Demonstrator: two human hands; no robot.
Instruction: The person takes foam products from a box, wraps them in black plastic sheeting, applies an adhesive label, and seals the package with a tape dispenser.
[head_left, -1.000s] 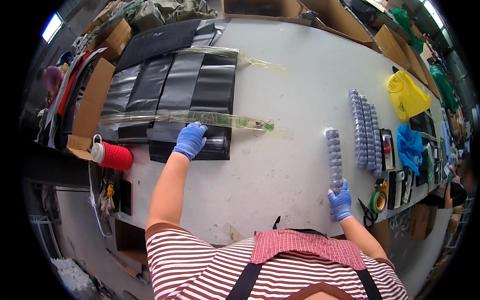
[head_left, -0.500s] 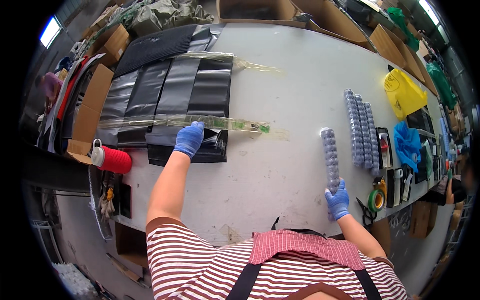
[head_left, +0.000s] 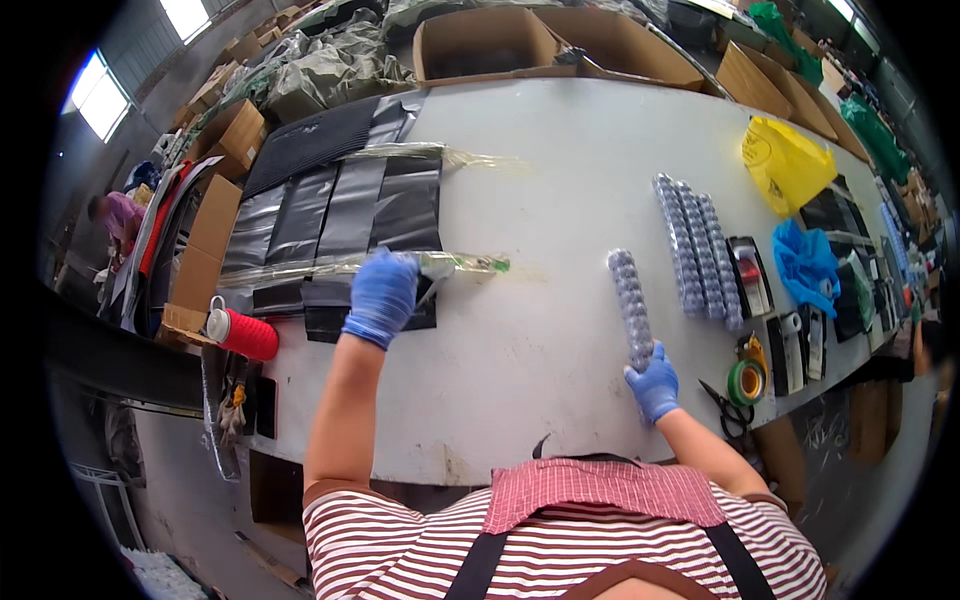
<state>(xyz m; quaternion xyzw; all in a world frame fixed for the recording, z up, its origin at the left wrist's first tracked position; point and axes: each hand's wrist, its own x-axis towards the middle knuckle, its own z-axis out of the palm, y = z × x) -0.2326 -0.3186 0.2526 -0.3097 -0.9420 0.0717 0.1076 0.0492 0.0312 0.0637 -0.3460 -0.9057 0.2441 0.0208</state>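
Note:
My left hand (head_left: 383, 293), in a blue glove, is closed at the near edge of a stack of black plastic bags (head_left: 403, 195). A lifted flap of plastic shows beside its fingers. Clear yellowish tape strips (head_left: 465, 262) lie across the stack. In the right half of the table, my right hand (head_left: 655, 384), also gloved in blue, grips the near end of a long clear-wrapped roll of bluish-grey round pieces (head_left: 630, 300). Three similar wrapped rolls (head_left: 692, 250) lie side by side farther right.
A red bottle (head_left: 250, 335) lies at the table's left edge. Scissors (head_left: 730, 408), green tape (head_left: 746, 382), a blue plastic bag (head_left: 805, 268) and a yellow bag (head_left: 785, 165) are on the right. Open cardboard boxes (head_left: 487, 45) line the far edge.
My left hand has risen from the stack, raising a plastic edge. The right hand still holds the wrapped roll. The whole view has shifted slightly.

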